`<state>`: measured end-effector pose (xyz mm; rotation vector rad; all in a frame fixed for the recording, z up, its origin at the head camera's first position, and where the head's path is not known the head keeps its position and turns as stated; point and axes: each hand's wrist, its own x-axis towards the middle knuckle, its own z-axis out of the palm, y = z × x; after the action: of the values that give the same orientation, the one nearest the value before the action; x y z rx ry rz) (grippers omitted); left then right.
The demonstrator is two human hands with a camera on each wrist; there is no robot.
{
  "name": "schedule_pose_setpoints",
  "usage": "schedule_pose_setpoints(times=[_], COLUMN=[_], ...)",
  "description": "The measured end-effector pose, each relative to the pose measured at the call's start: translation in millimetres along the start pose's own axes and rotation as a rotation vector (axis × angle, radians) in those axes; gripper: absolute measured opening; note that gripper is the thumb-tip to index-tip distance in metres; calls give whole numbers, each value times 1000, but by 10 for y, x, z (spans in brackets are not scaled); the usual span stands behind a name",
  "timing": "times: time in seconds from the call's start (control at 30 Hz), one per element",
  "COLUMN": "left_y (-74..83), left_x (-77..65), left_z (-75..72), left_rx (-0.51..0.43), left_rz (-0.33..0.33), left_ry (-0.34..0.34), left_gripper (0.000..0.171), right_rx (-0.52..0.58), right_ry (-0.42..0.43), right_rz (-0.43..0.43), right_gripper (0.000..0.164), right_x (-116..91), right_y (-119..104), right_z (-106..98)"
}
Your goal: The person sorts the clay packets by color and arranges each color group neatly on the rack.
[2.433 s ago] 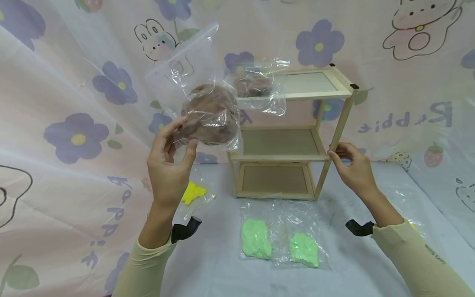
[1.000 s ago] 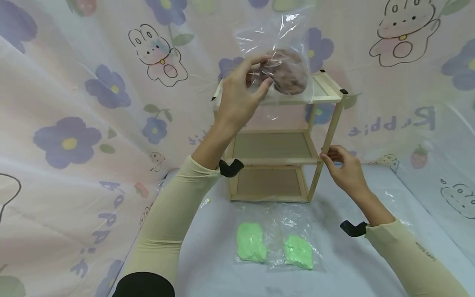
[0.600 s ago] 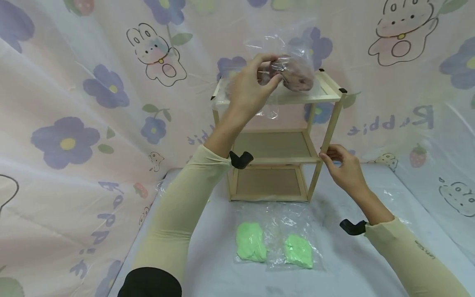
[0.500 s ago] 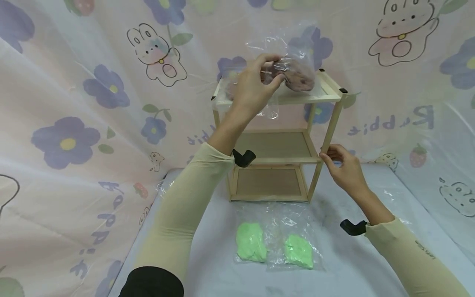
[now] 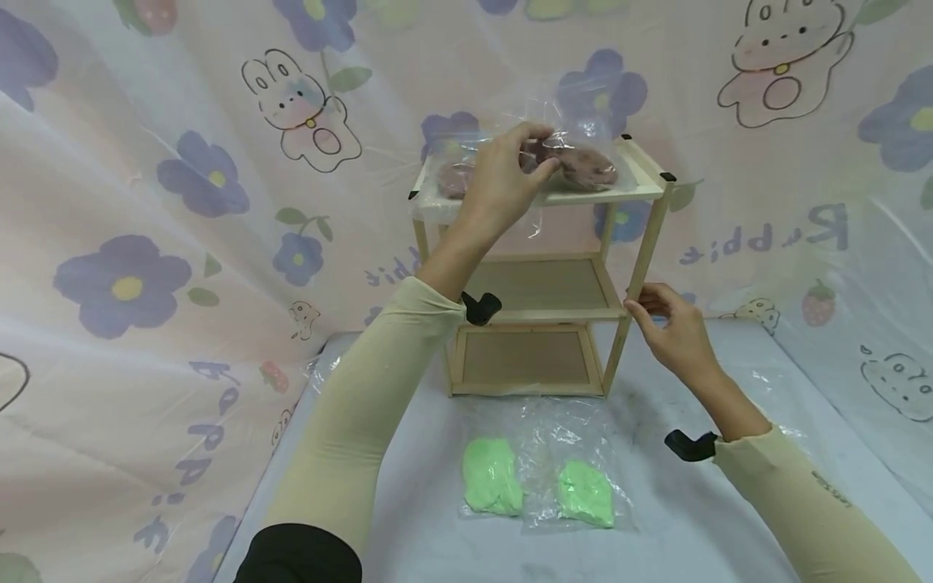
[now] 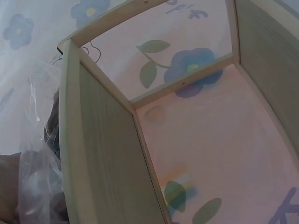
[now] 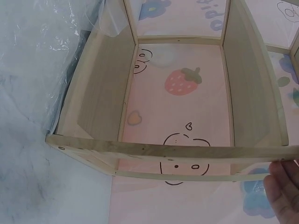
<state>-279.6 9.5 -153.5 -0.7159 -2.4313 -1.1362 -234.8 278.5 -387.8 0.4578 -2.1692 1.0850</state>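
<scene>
My left hand (image 5: 506, 174) is over the top tier of a three-tier wooden shelf rack (image 5: 543, 312). Its fingers and thumb pinch the left edge of a clear plastic bag (image 5: 586, 166) with a brown clay-like lump inside, low on the top board. A second bagged brown lump (image 5: 453, 180) lies to the left, partly behind this hand. In the left wrist view, clear plastic (image 6: 39, 140) shows beside the wooden frame. My right hand (image 5: 678, 332) pinches the rack's right front post at middle-tier height; in the right wrist view its fingers (image 7: 282, 191) are at the wood.
Two clear bags with light green lumps, the left lump (image 5: 492, 476) and the right lump (image 5: 585, 494), lie on the white-covered table (image 5: 430, 542) before the rack. A printed curtain (image 5: 182, 364) hangs behind and to the left. More clear plastic lies at the table's right.
My left hand has carried the bagged brown lump from left of the rack, rightward over the top tier, then lowered it. My right hand has stayed on the post.
</scene>
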Motion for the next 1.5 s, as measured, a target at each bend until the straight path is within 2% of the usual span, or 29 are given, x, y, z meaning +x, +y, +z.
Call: schedule_pose_setpoints(times=[0.33,0.5,0.67,0.83,1.0,1.23,1.37,1.5], left_y=[-23,-20,-19,-4,8,57,62,31], left_x=[20,15,12,15,-5,-88,-174,-289], left_z=[23,74,119,100,54,-20,-93,-151], left_rx=[249,284,287,266,225,258,203,114], left_rz=[-7,-19,-28,-66,-64,-35,-6,58], left_ry=[-99,-97,-82,-66,-30,51,91,122], left_gripper=[35,29,31,47,60,46,40,35], right_rx=[4,6,-1,6,5,3,0,8], right_ry=[-3,-7,-8,-4,-9,-11,-9,-7], right_rz=[-4,-11,-3,-10,-7,10,12,11], right_gripper=[25,25,26,26,26,26,26,26], right_x=[-10,-10,-26,-21,-13,-16,-8,4], right_y=[23,26,17,6,3,19,32,35], right_z=[5,1,0,3,-8,-3,7,9])
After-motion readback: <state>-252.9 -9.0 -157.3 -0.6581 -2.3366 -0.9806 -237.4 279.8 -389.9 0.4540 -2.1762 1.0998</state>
